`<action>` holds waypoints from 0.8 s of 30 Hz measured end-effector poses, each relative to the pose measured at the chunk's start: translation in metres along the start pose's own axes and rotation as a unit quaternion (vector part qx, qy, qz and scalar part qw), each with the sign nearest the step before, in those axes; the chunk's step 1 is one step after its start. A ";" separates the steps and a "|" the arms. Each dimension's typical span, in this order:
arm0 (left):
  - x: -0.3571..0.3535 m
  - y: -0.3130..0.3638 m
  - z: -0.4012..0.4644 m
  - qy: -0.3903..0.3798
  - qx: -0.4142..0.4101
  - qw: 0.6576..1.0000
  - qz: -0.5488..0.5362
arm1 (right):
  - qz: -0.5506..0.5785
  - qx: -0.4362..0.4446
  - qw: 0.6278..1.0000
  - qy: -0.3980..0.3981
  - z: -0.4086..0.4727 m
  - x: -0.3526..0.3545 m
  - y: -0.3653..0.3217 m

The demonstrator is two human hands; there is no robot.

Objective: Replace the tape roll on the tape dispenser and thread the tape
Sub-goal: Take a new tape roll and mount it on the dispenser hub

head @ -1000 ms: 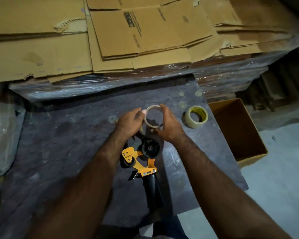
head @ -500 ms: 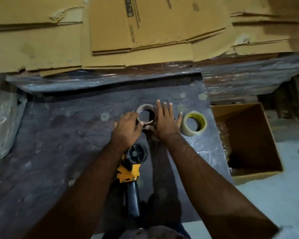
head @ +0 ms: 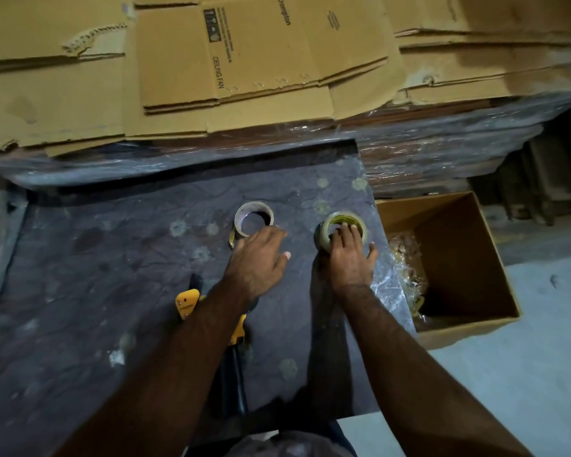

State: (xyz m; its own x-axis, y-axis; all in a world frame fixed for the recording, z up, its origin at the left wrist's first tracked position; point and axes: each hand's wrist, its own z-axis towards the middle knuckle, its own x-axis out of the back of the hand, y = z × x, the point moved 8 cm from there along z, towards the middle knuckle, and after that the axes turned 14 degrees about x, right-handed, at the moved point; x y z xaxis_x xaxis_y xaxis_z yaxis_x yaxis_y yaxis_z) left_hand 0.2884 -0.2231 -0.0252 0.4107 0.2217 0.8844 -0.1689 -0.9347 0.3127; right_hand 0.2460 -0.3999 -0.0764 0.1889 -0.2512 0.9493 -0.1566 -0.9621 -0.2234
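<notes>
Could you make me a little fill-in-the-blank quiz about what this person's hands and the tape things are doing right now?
1. The right hand has its fingers on the new tape roll, which lies to the ______ of the empty core.
2. The left hand is empty, just beside the empty ______.
3. The yellow tape dispenser lies partly under the ______ forearm.
4. The open cardboard box stands off the table's ______ edge.

Missing words: right; core; left; right

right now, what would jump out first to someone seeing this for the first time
Two bare forearms reach across the dark table: the right hand sits on a fresh tape roll near the table's right edge, and the left hand hovers by an empty cardboard core. The yellow tape dispenser lies partly hidden under the left forearm. Flattened cardboard boxes are stacked behind.
</notes>
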 end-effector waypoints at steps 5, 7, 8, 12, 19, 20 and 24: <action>0.003 -0.030 -0.020 -0.003 0.012 1.000 -0.025 | 0.003 -0.019 0.999 0.041 -0.010 0.021 -0.008; 0.013 -0.037 -0.029 0.012 0.010 0.998 -0.055 | 0.006 -0.022 0.997 0.069 -0.016 0.033 -0.018; 0.018 -0.042 -0.033 0.020 0.011 0.997 -0.072 | 0.007 -0.022 0.997 0.080 -0.019 0.039 -0.024; 0.039 -0.061 -0.053 0.039 0.008 0.993 -0.111 | 0.023 -0.028 0.995 0.093 -0.035 0.055 -0.054; 0.082 -0.101 -0.105 0.094 -0.047 0.976 -0.193 | 0.231 0.064 0.957 0.163 -0.077 0.074 -0.144; 0.088 -0.106 -0.114 0.100 -0.064 0.971 -0.207 | 0.300 0.069 0.938 0.158 -0.085 0.074 -0.157; 0.114 -0.131 -0.144 0.122 -0.107 0.952 -0.259 | 0.488 0.091 0.856 0.145 -0.115 0.071 -0.204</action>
State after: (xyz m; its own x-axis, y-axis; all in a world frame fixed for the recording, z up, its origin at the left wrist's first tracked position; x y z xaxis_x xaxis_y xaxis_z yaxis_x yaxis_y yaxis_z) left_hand 0.2287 -0.0354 0.0843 0.2719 0.7198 0.6387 -0.1893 -0.6108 0.7688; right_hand 0.1793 -0.2096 0.0619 -0.1995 -0.9328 0.3002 0.0555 -0.3166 -0.9469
